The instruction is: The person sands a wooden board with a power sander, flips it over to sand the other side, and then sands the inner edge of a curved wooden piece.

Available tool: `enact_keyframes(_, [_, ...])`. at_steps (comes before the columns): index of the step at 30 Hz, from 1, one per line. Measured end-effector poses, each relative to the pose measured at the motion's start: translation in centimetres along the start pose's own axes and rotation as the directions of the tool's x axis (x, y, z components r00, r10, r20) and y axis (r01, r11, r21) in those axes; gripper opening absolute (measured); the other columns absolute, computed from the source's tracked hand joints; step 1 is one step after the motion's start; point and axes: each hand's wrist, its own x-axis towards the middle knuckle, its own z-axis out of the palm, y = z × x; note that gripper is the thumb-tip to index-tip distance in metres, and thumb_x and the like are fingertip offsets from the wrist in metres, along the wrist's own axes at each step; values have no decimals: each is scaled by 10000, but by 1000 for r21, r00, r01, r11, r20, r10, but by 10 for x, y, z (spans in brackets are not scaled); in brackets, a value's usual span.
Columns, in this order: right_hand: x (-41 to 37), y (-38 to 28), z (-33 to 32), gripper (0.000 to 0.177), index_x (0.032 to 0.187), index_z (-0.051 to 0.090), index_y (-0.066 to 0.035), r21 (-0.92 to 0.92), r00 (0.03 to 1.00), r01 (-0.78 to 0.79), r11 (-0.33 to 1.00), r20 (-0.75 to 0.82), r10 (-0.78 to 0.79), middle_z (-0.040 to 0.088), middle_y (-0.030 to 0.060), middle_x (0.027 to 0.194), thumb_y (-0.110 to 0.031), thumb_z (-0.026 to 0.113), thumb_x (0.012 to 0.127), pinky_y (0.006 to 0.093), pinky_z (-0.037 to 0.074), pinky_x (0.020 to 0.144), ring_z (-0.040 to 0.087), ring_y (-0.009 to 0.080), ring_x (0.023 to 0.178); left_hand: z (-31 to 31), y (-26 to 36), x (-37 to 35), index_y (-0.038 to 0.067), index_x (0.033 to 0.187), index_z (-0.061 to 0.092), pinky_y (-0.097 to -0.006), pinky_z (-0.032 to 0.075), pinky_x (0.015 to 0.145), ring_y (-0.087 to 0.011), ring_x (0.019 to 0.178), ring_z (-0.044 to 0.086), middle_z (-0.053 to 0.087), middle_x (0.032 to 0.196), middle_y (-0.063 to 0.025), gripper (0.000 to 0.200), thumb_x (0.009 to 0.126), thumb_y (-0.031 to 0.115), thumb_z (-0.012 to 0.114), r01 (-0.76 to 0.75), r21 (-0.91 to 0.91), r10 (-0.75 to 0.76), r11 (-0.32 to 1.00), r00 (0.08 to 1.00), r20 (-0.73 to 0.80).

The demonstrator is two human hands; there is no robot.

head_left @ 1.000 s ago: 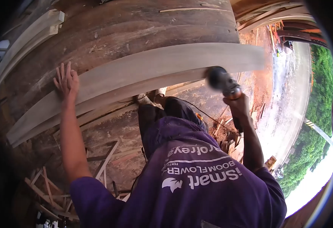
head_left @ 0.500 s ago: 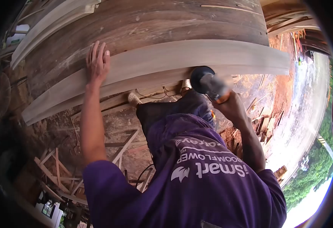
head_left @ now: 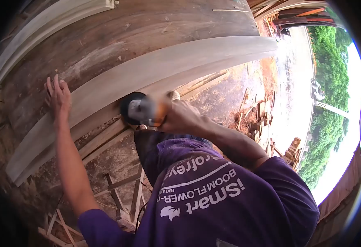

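Observation:
A long, curved, pale wooden board (head_left: 155,61) lies along the near side of a worn wooden tabletop (head_left: 118,41). My left hand (head_left: 59,99) rests across the board's left part, its fingers stretched out past the far edge toward the tabletop. My right hand (head_left: 180,117) is wrapped round the orange body of an angle grinder (head_left: 155,110), partly blurred. The grinder's round black disc (head_left: 127,108) is right at the board's near side face, to the right of my left hand.
Another curved wooden piece (head_left: 44,31) lies at the tabletop's far left. A thin strip (head_left: 230,10) sits near the far edge. Wood offcuts (head_left: 260,119) are piled on the floor at right, and wooden frames (head_left: 125,193) stand below left. Greenery (head_left: 328,61) shows outside.
My right hand has carried the grinder leftward along the board's near side, closer to my left hand. The view has turned, and my left hand still rests on the board.

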Motion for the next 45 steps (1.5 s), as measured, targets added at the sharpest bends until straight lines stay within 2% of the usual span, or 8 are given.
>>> enact_keyframes(2, [8,-6,21,412,1072,609,3,-49,994,83,995,-74,-86,707,177,856,-243,739,767,422,596,657,705,305,710,-8,7,-5,156,1462,449,-585,208,1170,-354,1484,231,310,1579,-153,512,1021,385,324,-4,23,4,1000,1000,31])
enact_keyframes(8, [-23,14,1,461,1112,641,-36,59,965,-208,976,-150,215,723,157,889,-303,748,753,394,585,739,718,274,769,-2,3,-4,173,1454,464,-612,211,1162,-368,1484,224,303,1582,-155,498,1008,355,335,-47,86,45,995,999,29])
enact_keyframes(15, [-49,93,-39,381,1000,670,-6,119,864,-235,965,-429,263,723,124,837,-165,788,674,364,567,719,713,229,761,1,3,-6,197,1451,475,-616,201,1160,-357,1493,213,302,1588,-137,495,996,353,358,-16,121,12,993,999,38])
enact_keyframes(23, [-67,199,-85,312,918,718,12,376,704,-453,808,-406,583,694,88,777,-172,771,672,332,541,656,665,173,709,-8,9,-2,214,1448,458,-596,267,1132,-347,1467,270,332,1576,-105,487,985,347,385,-36,168,18,985,994,109])
enact_keyframes(28, [-59,141,-63,347,951,705,5,402,843,-290,869,-324,430,713,84,798,-190,792,677,333,557,658,685,176,731,-9,8,1,171,1441,452,-572,283,1131,-369,1453,282,335,1566,-142,511,962,342,395,-30,50,24,998,991,130])
enact_keyframes(32, [-38,63,-30,451,1117,646,-29,114,936,-274,955,-195,292,730,146,893,-225,760,727,378,583,719,719,253,785,-22,18,0,120,1460,408,-584,231,1161,-392,1459,262,288,1581,-181,550,963,356,391,-56,47,47,997,981,187])
enact_keyframes(37, [0,-40,32,482,1111,628,-51,-17,987,-159,987,-38,158,714,174,932,-307,765,726,443,582,752,718,333,849,-26,16,3,128,1507,350,-581,178,1185,-430,1490,164,175,1615,-227,690,990,584,318,-50,14,42,999,946,323])
enact_keyframes(45, [15,-114,81,443,1034,596,18,1,995,-97,995,-17,97,690,165,932,-256,754,725,434,585,714,710,310,836,-30,-42,10,131,1425,490,-597,257,1124,-387,1451,299,330,1573,-175,531,1047,466,326,-370,-163,400,915,886,234])
